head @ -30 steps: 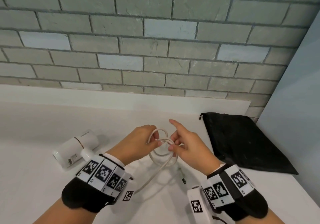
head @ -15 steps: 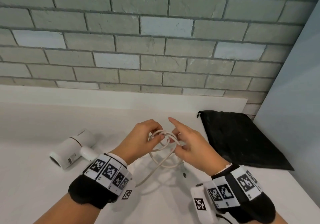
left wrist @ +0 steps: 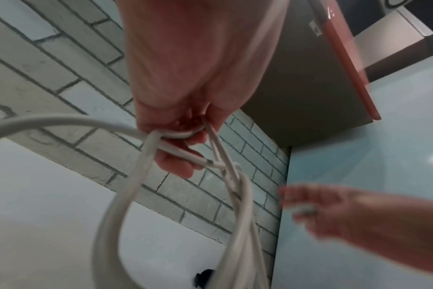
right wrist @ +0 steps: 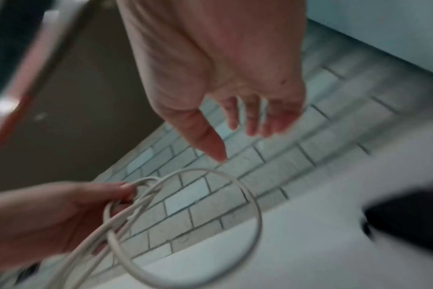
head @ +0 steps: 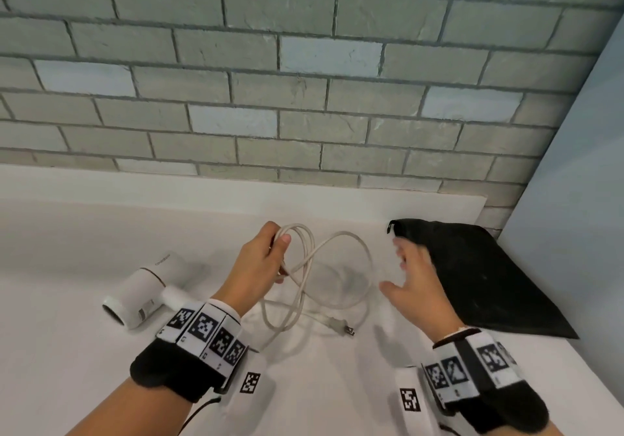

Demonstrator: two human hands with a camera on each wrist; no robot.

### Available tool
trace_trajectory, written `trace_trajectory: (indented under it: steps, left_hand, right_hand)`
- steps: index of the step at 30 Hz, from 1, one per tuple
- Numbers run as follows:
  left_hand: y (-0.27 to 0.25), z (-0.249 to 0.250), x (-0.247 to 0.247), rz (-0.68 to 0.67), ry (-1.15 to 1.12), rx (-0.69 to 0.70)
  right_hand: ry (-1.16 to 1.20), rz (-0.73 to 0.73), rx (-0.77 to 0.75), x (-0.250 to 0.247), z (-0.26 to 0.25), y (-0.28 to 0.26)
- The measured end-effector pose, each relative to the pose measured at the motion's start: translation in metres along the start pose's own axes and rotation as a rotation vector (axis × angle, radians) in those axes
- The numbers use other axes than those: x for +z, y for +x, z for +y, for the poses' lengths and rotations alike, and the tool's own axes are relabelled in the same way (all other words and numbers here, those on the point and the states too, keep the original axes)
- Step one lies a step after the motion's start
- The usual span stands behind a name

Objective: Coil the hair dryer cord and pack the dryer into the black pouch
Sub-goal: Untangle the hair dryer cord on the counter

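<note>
My left hand (head: 266,260) grips the white cord (head: 337,243) near the top of its loops, above the white counter (head: 67,351). The loops hang and spread to the right; the plug (head: 341,326) lies on the counter below. In the left wrist view my fingers (left wrist: 176,162) curl round several strands of the cord (left wrist: 240,195). My right hand (head: 410,280) hovers with spread fingers, holding nothing, between the cord and the black pouch (head: 479,277). In the right wrist view, those fingers (right wrist: 252,121) are straight above one loop of the cord (right wrist: 247,195). The white hair dryer (head: 145,290) lies on its side at the left.
A grey brick wall (head: 304,81) runs along the back of the counter. A pale blue panel (head: 574,216) closes off the right side, just behind the pouch. The counter's front edge slopes away at the lower right.
My right hand has let go of the cord and moved right, toward the pouch. The loops have sprung apart and one wide loop has dropped to the right. The plug now lies on the counter.
</note>
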State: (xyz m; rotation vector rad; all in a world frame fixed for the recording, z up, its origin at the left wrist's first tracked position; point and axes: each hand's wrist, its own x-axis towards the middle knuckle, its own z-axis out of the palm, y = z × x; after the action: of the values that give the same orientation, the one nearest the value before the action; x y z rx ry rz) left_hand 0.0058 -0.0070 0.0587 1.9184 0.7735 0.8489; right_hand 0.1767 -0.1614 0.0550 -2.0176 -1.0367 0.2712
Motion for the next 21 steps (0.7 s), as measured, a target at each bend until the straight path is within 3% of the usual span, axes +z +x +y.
trace_trajectory:
  steps: [2, 4, 7, 11, 16, 21]
  left_hand:
    - [-0.001, 0.002, 0.003, -0.015, 0.028, 0.031]
    - [-0.002, 0.005, 0.008, -0.041, 0.035, 0.064]
    - [-0.005, 0.009, 0.011, -0.069, 0.003, 0.083]
    - [-0.006, 0.007, 0.004, -0.040, 0.029, 0.089]
    - [0.002, -0.001, -0.002, 0.078, 0.112, 0.106]
    - [0.011, -0.019, -0.007, 0.046, -0.120, -0.219]
  right_hand:
    - [-0.183, 0.119, -0.394, 0.000, -0.023, -0.004]
    - [-0.227, -0.009, -0.595, 0.009, -0.039, -0.004]
    - [-0.396, -0.163, -0.625, 0.032, -0.045, 0.003]
    - [-0.569, -0.182, -0.637, 0.039, -0.040, 0.012]
    - [-0.091, 0.061, -0.600, 0.012, -0.055, 0.017]
    - [0.550, 0.245, -0.339, -0.033, -0.070, 0.025]
